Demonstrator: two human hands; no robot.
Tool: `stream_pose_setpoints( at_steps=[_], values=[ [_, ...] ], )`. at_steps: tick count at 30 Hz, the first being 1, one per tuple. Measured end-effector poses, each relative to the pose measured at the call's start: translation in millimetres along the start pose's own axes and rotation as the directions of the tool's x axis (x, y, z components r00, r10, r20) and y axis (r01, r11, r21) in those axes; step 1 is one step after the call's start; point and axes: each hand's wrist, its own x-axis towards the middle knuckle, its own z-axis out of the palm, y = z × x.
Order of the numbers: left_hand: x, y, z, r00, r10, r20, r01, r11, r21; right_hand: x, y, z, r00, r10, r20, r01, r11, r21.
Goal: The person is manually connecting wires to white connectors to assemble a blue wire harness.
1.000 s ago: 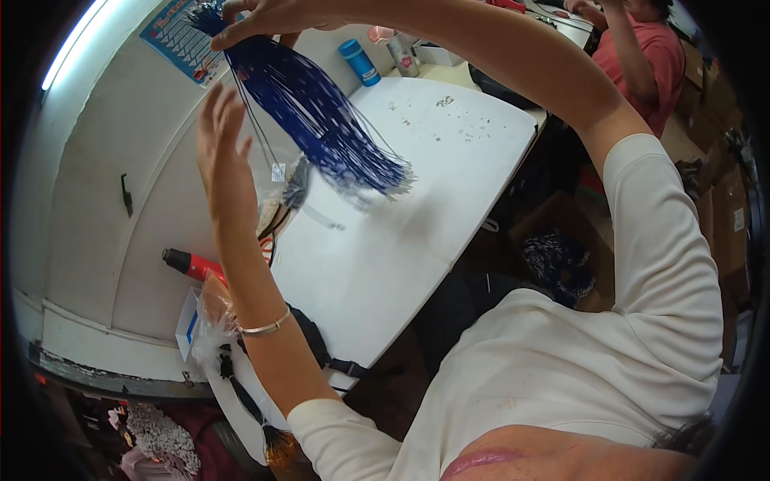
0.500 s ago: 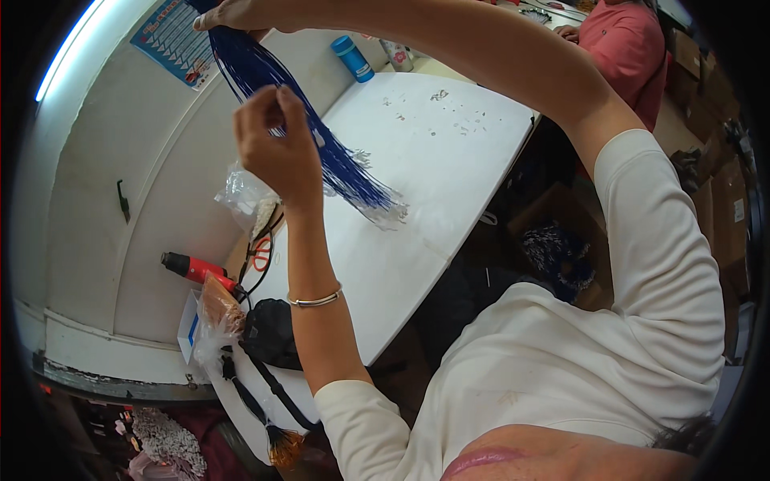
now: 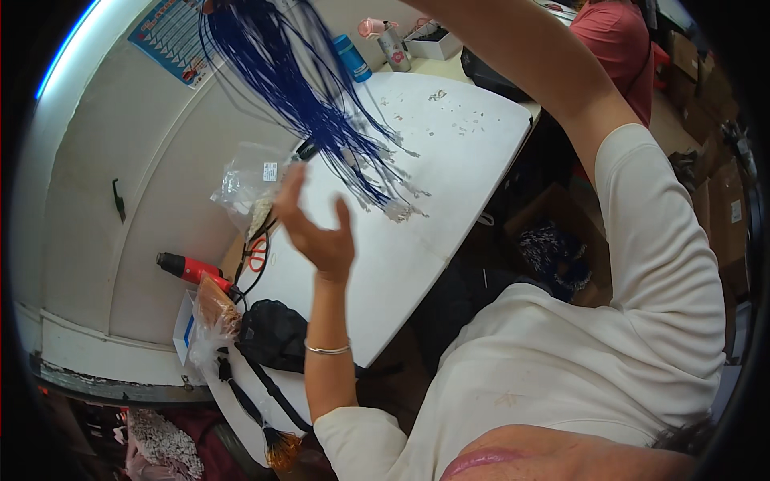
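A bundle of thin dark-blue wires point(image 3: 301, 100) hangs from the top edge over the white table point(image 3: 449, 208). Small whitish connectors at its lower ends spread out just above or on the tabletop; I cannot tell which. My right hand point(image 3: 209, 7) is almost wholly past the top edge; only a bit of finger shows at the gathered upper end, holding the wires up. Below and left of the hanging ends, my left hand point(image 3: 322, 240) is raised with thumb and fingers apart, holding nothing. It is slightly blurred and wears a silvery bangle at the wrist.
Along the wall stand a red-and-black heat gun point(image 3: 192, 268), orange-handled scissors point(image 3: 257, 255), a clear bag point(image 3: 245, 184), a black pouch point(image 3: 273, 333) and a blue bottle point(image 3: 351, 58). A carton with wires point(image 3: 553, 248) sits below the table. A person in pink point(image 3: 613, 44) is at far right.
My left hand has let go of the wires, opened and dropped down and to the right. The bundle has fanned out into looser strands, and my right hand has risen almost out of view.
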Motion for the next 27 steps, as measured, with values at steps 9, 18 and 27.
stream_pose_setpoints(
  at_steps=[9,18,27],
  values=[
    [115,-40,-24,0.829,-0.554,0.076,0.51,0.693,-0.51,-41,-10,13,0.965,0.125,0.231,-0.02,0.912,-0.409],
    [103,-39,16,0.715,-0.467,0.521,0.693,0.375,-0.616,-24,-13,23,0.959,0.271,-0.087,-0.284,0.931,-0.228],
    [45,-51,7,0.558,-0.451,0.697,0.827,0.236,-0.51,24,-65,35,0.434,0.652,-0.622,-0.772,0.625,0.117]
  ],
)
